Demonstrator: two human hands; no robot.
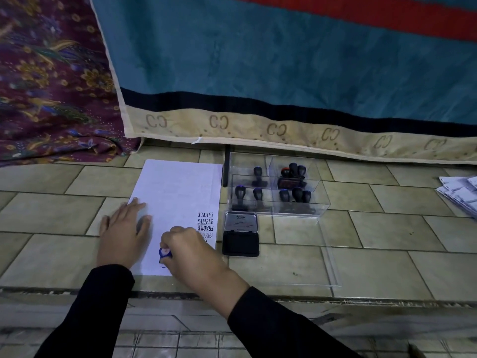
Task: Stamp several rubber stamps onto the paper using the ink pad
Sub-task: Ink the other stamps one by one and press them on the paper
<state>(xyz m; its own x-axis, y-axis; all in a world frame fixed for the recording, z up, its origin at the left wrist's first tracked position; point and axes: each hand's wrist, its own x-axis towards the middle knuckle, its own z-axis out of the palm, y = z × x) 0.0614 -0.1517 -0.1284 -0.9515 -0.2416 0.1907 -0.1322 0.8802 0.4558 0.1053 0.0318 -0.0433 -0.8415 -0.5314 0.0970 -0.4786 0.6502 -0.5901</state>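
The right hand [191,254] is pinching a blue-topped rubber stamp [164,254] in a closed grip near the paper [175,192]'s near edge, while the left hand [124,228], fingers spread flat, is pinning the sheet to the tiled floor. The stamp's face is hidden, so I cannot tell whether it is touching. Tilting or sliding it risks smearing the print or running off the edge, and reaching for the open ink pad [240,242] just beside the sheet could drag it.

Paper [175,202]: "SAMPLE", "FRAGILE". Ink pad lid [240,220]: "Artline". Mattress border [258,129]: "CC".
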